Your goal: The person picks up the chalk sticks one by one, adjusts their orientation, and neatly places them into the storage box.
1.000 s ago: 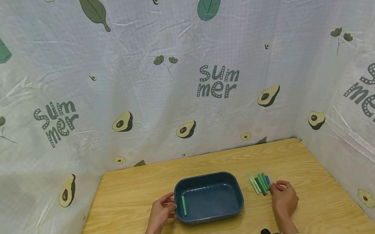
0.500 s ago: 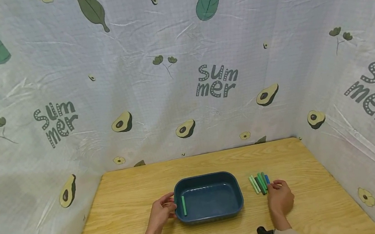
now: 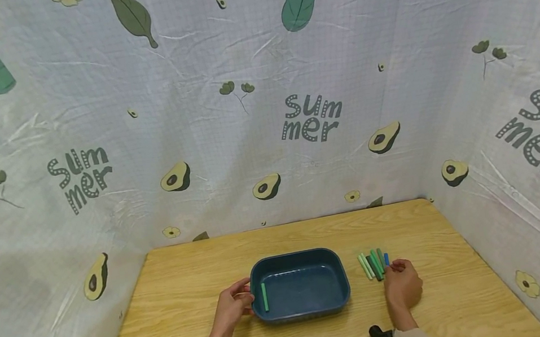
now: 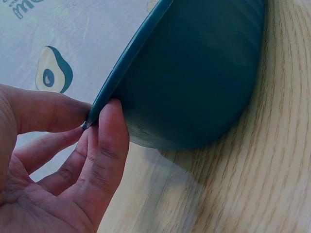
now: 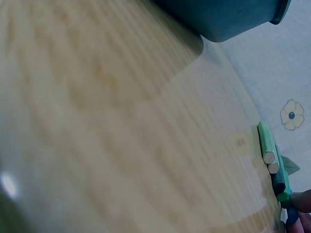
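My left hand holds the left rim of a dark blue rectangular tray; thumb and a finger pinch that rim in the left wrist view. Inside the tray, near its left wall, lies one green pastel stick. Right of the tray, my right hand pinches a short blue pastel stick, mostly covered by the fingers. Its round end shows between the fingertips in the right wrist view. Just left of it, several green pastel sticks lie side by side, light to dark.
The wooden table carries everything. A printed white sheet hangs behind it and at both sides. Black wrist cameras sit at both wrists. The tray stands between the hands.
My right hand has shifted slightly left, toward the sticks. The blue stick now stands a little apart to the right of the green ones. The left hand and tray stay put.
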{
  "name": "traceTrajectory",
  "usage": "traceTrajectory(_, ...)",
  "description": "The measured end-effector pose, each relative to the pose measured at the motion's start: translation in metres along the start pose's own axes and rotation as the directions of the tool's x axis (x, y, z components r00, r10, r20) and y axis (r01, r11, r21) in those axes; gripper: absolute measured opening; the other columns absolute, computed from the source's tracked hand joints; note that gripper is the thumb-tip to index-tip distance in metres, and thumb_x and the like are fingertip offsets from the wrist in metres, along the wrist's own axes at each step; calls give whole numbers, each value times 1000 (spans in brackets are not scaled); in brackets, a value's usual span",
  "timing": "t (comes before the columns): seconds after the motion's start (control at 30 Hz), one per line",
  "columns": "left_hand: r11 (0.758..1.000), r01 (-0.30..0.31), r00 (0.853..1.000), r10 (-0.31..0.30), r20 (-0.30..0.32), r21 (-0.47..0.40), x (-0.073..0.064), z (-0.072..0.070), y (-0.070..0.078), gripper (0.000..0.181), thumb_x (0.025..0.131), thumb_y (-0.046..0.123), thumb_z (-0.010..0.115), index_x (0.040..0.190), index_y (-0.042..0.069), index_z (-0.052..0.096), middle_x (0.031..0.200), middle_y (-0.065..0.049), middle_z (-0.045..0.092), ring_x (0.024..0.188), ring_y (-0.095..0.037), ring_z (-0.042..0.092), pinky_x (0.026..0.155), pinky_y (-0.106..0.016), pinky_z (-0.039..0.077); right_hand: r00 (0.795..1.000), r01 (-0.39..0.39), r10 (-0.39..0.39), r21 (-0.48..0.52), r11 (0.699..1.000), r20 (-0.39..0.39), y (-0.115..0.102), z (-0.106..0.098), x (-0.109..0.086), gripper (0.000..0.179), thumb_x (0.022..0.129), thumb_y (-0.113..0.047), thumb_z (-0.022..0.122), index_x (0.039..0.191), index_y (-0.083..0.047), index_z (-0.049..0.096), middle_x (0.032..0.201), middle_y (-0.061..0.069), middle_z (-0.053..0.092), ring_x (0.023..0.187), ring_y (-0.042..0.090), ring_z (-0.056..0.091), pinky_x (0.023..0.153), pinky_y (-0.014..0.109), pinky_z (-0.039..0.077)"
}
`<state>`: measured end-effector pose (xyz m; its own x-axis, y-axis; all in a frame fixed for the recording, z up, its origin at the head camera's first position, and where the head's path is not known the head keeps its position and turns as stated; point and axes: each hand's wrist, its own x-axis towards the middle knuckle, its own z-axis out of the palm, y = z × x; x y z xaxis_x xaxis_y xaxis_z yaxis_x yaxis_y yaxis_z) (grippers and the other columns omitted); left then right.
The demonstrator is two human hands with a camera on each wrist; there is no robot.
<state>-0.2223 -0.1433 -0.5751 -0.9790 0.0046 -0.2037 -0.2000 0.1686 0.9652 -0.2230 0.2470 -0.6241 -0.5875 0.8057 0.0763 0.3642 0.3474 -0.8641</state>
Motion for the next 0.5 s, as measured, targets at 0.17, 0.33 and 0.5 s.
traceTrajectory(0.17,1000,-8,1000,8,1,-2,-2,-1,1,50,87,-2,60,136,-2,54,114,-22,56,82,-19,60,66,-42,58,999,32,-32,5,999,8,0,-2,0,14,85,-13,68,97,-6,65,95,20,71,86,41,64,69,48,42)
traceTrajectory(0.33,1000,-14,1000,14,-2,-2,-2,-2,1,49,86,-3,60,135,-2,55,114,-22,56,83,-20,60,66,-40,58,999,43,-44,56,998,24,1,-3,1,17,87,-9,66,103,-3,65,102,22,72,91,40,66,78,50,42)
traceTrajectory(0.5,1000,-19,1000,19,5,2,-1,-3,-1,48,87,-2,60,135,-2,55,114,-22,57,85,-21,61,67,-41,58,998,48,-52,109,993,30,-1,-6,0,20,88,-6,66,107,-2,67,107,22,72,88,30,71,73,28,46)
